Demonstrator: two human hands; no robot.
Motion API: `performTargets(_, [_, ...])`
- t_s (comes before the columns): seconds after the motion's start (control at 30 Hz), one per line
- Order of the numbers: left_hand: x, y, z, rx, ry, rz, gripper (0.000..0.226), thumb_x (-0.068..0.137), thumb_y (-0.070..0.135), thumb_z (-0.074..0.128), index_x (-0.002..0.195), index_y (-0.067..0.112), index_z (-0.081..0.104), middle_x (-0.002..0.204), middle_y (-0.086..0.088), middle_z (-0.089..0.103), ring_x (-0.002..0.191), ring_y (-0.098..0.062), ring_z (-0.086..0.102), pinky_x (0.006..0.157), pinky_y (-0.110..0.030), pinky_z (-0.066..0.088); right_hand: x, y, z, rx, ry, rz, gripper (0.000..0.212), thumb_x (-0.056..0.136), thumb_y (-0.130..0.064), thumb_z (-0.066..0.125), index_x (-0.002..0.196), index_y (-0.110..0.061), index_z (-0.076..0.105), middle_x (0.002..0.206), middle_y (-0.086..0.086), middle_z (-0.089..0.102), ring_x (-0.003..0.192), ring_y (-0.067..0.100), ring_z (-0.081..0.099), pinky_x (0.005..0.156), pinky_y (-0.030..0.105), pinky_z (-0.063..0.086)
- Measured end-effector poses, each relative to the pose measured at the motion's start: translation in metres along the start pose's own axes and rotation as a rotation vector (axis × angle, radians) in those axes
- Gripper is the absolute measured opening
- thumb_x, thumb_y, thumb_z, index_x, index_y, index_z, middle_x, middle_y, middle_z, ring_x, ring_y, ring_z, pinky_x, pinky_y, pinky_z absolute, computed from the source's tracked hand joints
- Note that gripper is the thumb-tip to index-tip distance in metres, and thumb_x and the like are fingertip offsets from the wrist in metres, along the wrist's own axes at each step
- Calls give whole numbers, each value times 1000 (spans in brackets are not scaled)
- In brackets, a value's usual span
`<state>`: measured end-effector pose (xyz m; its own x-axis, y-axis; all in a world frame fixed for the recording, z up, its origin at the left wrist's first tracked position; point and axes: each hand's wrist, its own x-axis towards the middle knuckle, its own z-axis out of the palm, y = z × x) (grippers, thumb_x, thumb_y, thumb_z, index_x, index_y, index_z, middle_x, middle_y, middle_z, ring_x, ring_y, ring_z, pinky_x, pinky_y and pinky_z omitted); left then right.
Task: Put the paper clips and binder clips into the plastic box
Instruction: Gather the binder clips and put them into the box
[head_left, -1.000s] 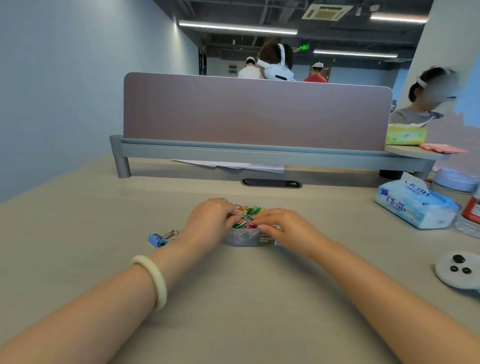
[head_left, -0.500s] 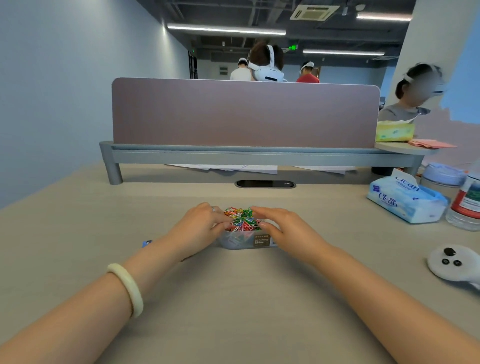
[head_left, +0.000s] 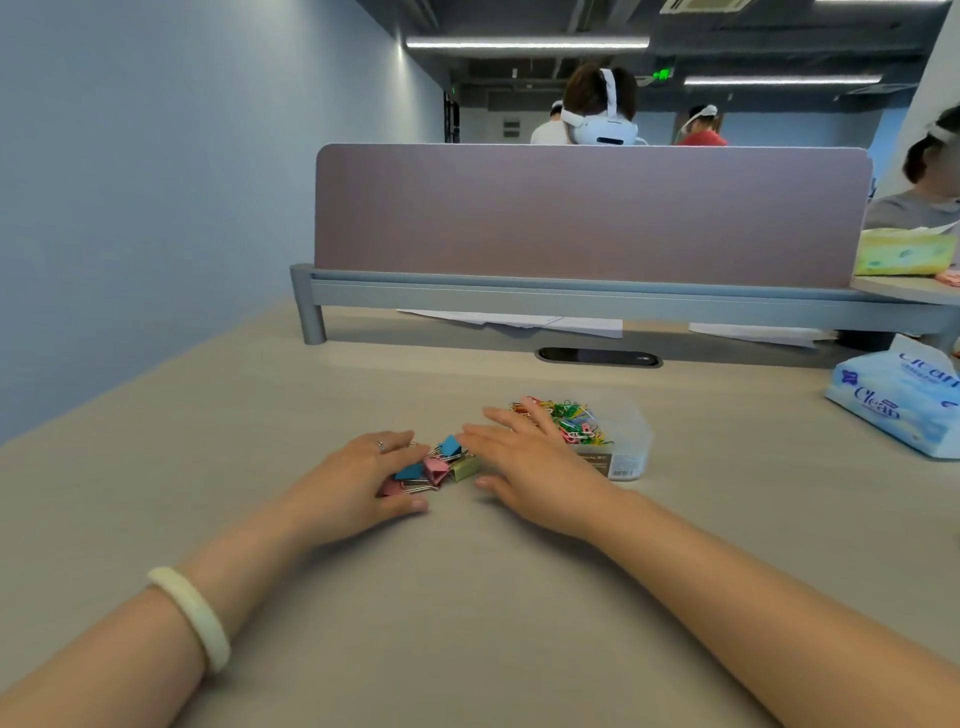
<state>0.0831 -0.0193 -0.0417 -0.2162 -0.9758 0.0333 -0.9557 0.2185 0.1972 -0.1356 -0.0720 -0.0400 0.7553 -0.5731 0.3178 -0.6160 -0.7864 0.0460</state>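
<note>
A clear plastic box (head_left: 631, 439) stands on the beige desk, heaped with coloured paper clips (head_left: 569, 420). Left of it lies a small pile of binder clips (head_left: 435, 466) in blue, pink and gold. My left hand (head_left: 358, 480) rests flat against the pile's left side, fingers curled around it. My right hand (head_left: 524, 462) lies flat on the desk on the pile's right side, fingers spread, partly covering the box's near-left corner. The pile sits between both hands; neither hand lifts a clip.
A blue tissue pack (head_left: 898, 397) lies at the right. A grey shelf with a mauve divider (head_left: 592, 215) crosses the back, papers (head_left: 519, 322) under it and a cable slot (head_left: 597, 357) in the desk. People sit beyond.
Both hands have left the box and shifted left to the binder clips, which are now gathered in a pile between them. The view has swung left.
</note>
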Motion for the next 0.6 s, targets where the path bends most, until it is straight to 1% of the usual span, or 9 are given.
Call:
performTargets(0.07, [0,-3,7,-22,2,0,91,60,83,29,138,36,26,151,4,26,140,-17,18,114,-30,18,7,-2,2,-30,-55,-21,49,94,-36,40,141,-26,30,151,-6,31,144,16,10,113,39,-15])
performTargets(0.1, [0,-3,8,-39,8,4,80,69,77,33,138,36,26,150,5,28,140,-17,18,114,-30,17,9,-2,3,-41,-71,-40,47,95,-37,38,140,-26,33,150,-7,32,144,16,11,112,40,-18])
performTargets(0.17, [0,-3,9,-50,18,24,60,83,59,38,137,34,30,147,7,34,138,-18,23,113,-26,16,9,-4,3,-44,-61,-78,41,94,-36,39,134,-27,42,146,-7,39,142,16,19,110,41,-19])
performTargets(0.23, [-2,-2,10,-56,27,93,60,81,59,31,135,34,35,144,9,40,132,-16,32,114,-24,17,3,-3,0,-8,-10,-107,35,93,-34,44,126,-25,53,136,-6,51,135,18,34,110,43,-17])
performTargets(0.3, [-7,4,11,-77,21,158,55,82,53,33,133,36,37,141,13,41,128,-12,35,113,-25,22,-9,0,0,2,61,-149,28,86,-32,53,111,-24,64,120,-3,63,118,18,53,112,47,-6])
performTargets(0.37, [-13,13,14,-101,32,219,53,83,50,35,133,35,39,138,18,41,124,-6,34,107,-14,21,-24,2,0,6,88,-164,21,79,-30,61,99,-24,67,106,-4,68,100,15,63,111,49,10])
performTargets(0.43, [-17,25,17,-106,49,289,55,80,53,32,131,34,41,134,17,46,120,-4,36,103,-12,23,-42,4,-1,42,80,-154,19,78,-33,60,93,-25,68,102,-5,68,96,10,64,111,43,20])
performTargets(0.5, [-17,38,20,-113,40,344,52,80,53,36,128,35,44,131,13,52,119,-7,42,103,-19,31,-58,6,-7,116,81,-101,24,78,-39,51,88,-26,68,101,-7,68,97,6,58,110,28,26])
performTargets(0.6, [-13,58,22,-134,19,390,50,80,53,43,127,36,45,128,12,55,117,-6,45,102,-23,36,-81,13,-15,229,90,-13,24,76,-42,49,80,-24,65,96,-7,67,92,8,53,89,21,36])
